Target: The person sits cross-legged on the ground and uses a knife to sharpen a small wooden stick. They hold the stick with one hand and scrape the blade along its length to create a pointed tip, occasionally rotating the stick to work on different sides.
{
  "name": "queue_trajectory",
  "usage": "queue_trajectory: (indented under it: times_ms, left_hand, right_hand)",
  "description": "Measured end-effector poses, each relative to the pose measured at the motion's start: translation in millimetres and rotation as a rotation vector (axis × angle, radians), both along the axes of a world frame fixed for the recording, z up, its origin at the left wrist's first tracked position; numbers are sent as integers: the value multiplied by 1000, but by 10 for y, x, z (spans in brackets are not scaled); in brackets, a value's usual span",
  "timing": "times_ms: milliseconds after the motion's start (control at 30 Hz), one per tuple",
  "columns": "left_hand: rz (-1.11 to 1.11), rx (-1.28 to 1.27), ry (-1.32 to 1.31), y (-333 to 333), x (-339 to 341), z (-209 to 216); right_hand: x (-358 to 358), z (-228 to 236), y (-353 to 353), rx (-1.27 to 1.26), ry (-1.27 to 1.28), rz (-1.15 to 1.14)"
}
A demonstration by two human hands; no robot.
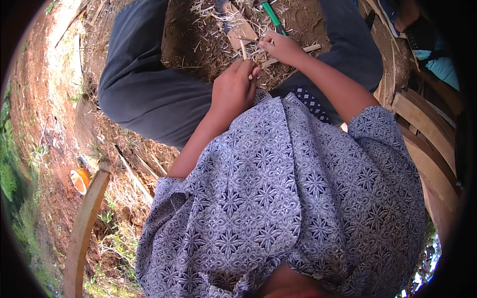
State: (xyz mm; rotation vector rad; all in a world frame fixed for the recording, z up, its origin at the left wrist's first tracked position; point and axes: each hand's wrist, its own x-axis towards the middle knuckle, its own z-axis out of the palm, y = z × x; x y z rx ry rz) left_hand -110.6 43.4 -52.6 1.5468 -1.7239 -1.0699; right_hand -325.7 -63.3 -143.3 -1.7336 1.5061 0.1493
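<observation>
My left hand (232, 85) is closed around a thin pale wooden stick (243, 49), whose top end sticks up past the fingers. My right hand (281, 48) is closed on a small knife; only its narrow dark blade (249, 40) shows, pointing left across the stick's upper end. Whether blade and wood touch is hard to tell. Just beyond the hands, a flat piece of wood (238, 26) lies on the ground among pale shavings (203, 22). A tool with a green handle (271, 13) rests to the right of it.
My bent legs in dark trousers (144, 94) frame the work spot. A split wood strip (293, 54) lies beneath my right wrist. At left are a curved wooden beam (85, 233) and an orange object (80, 180). More timber (422, 126) and another person's foot (408, 17) are at right.
</observation>
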Motion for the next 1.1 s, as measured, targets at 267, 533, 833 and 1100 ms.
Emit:
queue_trajectory:
  times_ms: [267,533,833,1100]
  left_hand:
    - [46,-7,32,15,7,93]
    - [-19,-64,-21,29,-11,118]
    - [44,-51,-2,67,-50,131]
    - [65,-86,20,19,-5,98]
  right_hand:
    - [195,717,34,82,-121,82]
    - [252,569,-144,35,-43,211]
    - [177,388,-142,32,-59,133]
    - [220,786,-160,125,-75,210]
